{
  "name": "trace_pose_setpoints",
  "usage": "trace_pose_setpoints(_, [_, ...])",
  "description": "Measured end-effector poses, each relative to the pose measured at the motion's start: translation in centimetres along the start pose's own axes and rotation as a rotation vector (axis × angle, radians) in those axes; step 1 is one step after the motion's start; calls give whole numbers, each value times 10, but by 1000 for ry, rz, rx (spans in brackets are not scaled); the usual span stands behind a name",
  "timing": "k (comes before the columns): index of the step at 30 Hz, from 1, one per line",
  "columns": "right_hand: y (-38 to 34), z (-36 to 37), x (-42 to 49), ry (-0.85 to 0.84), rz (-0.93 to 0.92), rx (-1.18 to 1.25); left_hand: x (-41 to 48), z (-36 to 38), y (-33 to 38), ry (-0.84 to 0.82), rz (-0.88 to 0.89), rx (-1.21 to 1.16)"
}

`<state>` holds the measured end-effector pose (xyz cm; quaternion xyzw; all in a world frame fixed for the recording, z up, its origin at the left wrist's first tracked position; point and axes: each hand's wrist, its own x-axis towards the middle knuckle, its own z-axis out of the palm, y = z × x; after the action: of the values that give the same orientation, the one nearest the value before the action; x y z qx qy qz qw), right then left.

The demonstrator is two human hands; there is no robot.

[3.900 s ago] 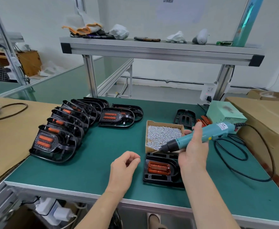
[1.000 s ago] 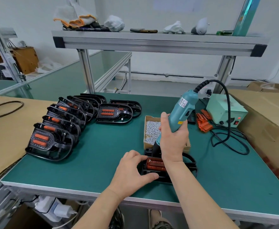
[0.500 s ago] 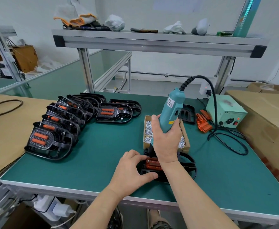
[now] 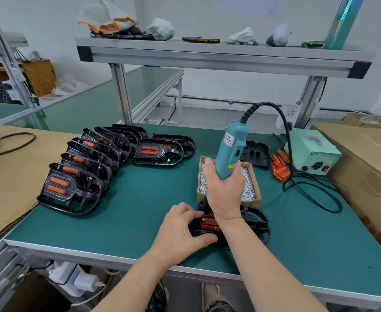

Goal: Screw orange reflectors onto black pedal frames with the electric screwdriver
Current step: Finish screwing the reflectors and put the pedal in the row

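- My left hand [image 4: 180,230] grips the near-left corner of the black pedal frame [image 4: 257,224], thumb against its front edge and fingertips curled onto its top, beside the orange reflector [image 4: 208,222] seated in it.
- The frame lies flat on the green table [image 4: 140,210], near the front edge.
- My right hand [image 4: 224,190] is wrapped round the electric screwdriver [image 4: 231,149], held almost upright over the reflector; my hand hides its bit.
- Just behind sits the cardboard box of screws [image 4: 255,185].
- Farther back lie loose reflectors [image 4: 279,167] and, to the left, a row of finished pedals [image 4: 81,172].
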<state>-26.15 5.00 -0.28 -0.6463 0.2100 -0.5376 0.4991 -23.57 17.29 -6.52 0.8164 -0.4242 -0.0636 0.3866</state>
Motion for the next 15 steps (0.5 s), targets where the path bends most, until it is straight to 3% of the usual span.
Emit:
trace_pose_setpoints(5, [-6,-13,5,-46,48,123,-1,-2,1,-2,5,-4])
trace_pose_setpoints(9, [-19,-19,20,106,87,281,-1,-1,0,-3,8,-7])
trace_pose_setpoints(12, [-14,-20,39,256,246,272,-1,0,-1,6,7,-13])
trace_pose_setpoints(15, [2,-21,57,373,545,332,-1,1,-2,5,4,-17])
